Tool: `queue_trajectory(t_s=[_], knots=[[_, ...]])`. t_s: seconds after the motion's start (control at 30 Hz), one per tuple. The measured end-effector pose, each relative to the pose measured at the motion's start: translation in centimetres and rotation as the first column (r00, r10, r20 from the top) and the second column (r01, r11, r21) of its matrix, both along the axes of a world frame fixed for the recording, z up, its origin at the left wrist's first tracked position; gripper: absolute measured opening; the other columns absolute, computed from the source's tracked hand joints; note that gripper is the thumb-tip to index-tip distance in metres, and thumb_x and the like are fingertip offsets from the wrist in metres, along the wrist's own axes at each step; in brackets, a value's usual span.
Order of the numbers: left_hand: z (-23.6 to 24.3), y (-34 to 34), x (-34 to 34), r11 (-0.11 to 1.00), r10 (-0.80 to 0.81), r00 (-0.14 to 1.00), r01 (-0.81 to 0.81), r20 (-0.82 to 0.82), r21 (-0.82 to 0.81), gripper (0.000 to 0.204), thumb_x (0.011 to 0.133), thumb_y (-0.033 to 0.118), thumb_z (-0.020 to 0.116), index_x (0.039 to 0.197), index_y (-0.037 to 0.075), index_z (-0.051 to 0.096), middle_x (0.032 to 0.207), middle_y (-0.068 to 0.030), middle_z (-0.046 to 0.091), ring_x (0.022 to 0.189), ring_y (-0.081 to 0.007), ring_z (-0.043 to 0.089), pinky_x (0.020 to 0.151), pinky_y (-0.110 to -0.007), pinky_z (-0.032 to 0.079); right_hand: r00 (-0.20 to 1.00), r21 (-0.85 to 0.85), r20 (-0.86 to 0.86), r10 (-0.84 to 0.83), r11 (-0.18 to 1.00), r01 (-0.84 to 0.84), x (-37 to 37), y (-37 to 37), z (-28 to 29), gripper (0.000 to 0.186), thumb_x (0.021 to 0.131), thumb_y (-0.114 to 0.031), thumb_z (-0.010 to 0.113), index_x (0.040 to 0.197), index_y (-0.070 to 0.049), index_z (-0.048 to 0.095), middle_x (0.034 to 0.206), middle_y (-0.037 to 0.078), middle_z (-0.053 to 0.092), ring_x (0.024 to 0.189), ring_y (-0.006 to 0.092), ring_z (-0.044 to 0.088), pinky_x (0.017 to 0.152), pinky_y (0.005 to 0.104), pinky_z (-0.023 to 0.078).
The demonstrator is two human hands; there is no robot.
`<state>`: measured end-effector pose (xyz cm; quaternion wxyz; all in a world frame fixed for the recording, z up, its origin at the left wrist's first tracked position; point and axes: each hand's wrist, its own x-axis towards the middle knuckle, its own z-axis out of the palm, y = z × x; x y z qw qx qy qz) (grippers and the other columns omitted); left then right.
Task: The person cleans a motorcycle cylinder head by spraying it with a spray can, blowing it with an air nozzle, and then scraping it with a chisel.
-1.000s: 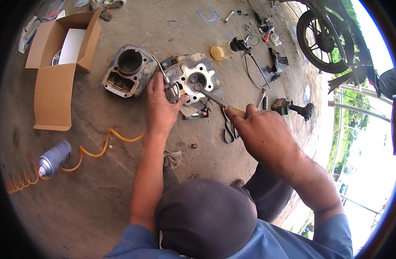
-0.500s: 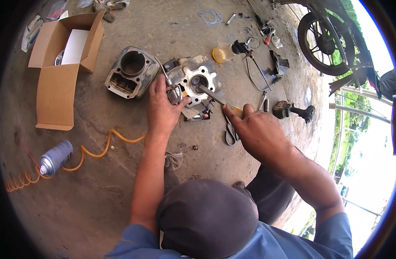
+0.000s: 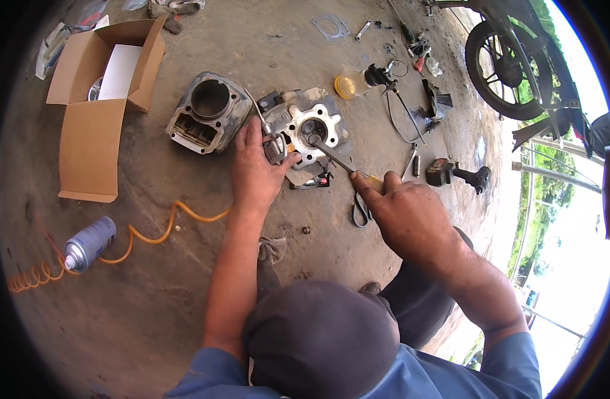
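Note:
My right hand (image 3: 414,216) grips a long-shafted screwdriver (image 3: 336,158) by its yellowish handle, index finger stretched along it. The tip rests in the round dark hollow of a grey metal cylinder head (image 3: 326,116) lying on the ground. At the head's left edge, my left hand (image 3: 257,169) closes round a metal air blow gun (image 3: 275,147), its thin nozzle pointing up and left. The palm side of that hand is hidden. Just left of it stands an engine cylinder block (image 3: 208,120) with its bore facing up.
An open cardboard box (image 3: 89,149) lies far left, above a spray can (image 3: 91,243) and a coiled orange hose (image 3: 145,237). To the right are an amber-bottomed container (image 3: 348,85), a cordless power tool (image 3: 454,174) and scissors (image 3: 360,211). A motorcycle wheel (image 3: 506,70) stands at upper right.
The whole view has shifted slightly, with the ground objects moving a little to the right. Both hands keep their holds, and the screwdriver tip is still inside the hollow.

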<state>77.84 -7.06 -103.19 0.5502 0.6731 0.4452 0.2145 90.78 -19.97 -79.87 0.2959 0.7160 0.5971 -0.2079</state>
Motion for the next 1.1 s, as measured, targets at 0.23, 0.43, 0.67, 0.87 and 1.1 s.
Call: queue_trajectory(t_s=[0.23,0.43,0.67,0.87,1.1], knots=[[-0.5,0.0,-0.1,0.999,-0.004,0.999,0.003,0.032,0.038,0.106,0.077,0.02,0.102,0.162,-0.006,0.044,0.152,-0.0235,0.056,0.127,-0.0335,0.067,0.108,-0.044,0.057,1.0,0.078,-0.022,-0.009,0.997,0.011,0.4,-0.1,-0.7,0.057,0.098,-0.003,0.061,0.155,-0.003,0.057,0.096,0.02,0.066,0.08,0.0378,0.075,0.071,0.0499,0.061],[-0.5,0.1,0.3,0.996,0.01,0.999,-0.013,0.042,0.085,0.105,0.076,0.019,0.102,0.16,-0.008,0.045,0.15,-0.0237,0.057,0.128,-0.0349,0.067,0.109,-0.044,0.056,0.999,0.056,0.015,-0.052,0.997,0.051,-0.5,-1.3,-0.6,0.056,0.101,-0.003,0.06,0.157,-0.003,0.056,0.096,0.02,0.066,0.08,0.0351,0.075,0.068,0.048,0.061],[-0.6,0.3,0.3,0.997,-0.008,1.0,0.006,0.023,0.072,0.103,0.077,0.017,0.101,0.159,-0.008,0.045,0.148,-0.0236,0.058,0.128,-0.0359,0.067,0.11,-0.043,0.056,1.0,0.033,-0.01,-0.019,0.999,0.019,0.1,-0.7,-1.1,0.053,0.105,-0.005,0.059,0.157,-0.002,0.056,0.096,0.022,0.066,0.081,0.0375,0.075,0.071,0.0499,0.062],[-0.5,0.1,-0.2,0.999,0.004,1.0,-0.005,0.022,0.051,0.103,0.076,0.016,0.101,0.159,-0.007,0.045,0.147,-0.0228,0.058,0.125,-0.0332,0.068,0.107,-0.042,0.058,0.996,0.054,-0.022,-0.082,0.995,0.083,-0.3,-1.3,-1.1,0.051,0.105,-0.006,0.059,0.155,-0.003,0.058,0.098,0.023,0.066,0.082,0.0379,0.075,0.071,0.0505,0.062],[-0.1,-0.1,-0.1,0.997,-0.022,0.999,0.025,-0.039,0.066,0.103,0.079,0.024,0.1,0.161,-0.006,0.045,0.153,-0.0251,0.056,0.131,-0.0384,0.066,0.11,-0.046,0.056,0.99,0.058,-0.042,-0.132,0.989,0.135,0.3,-1.5,-1.9,0.056,0.104,-0.005,0.058,0.159,-0.012,0.058,0.099,0.023,0.066,0.083,0.0396,0.075,0.072,0.05,0.062]])
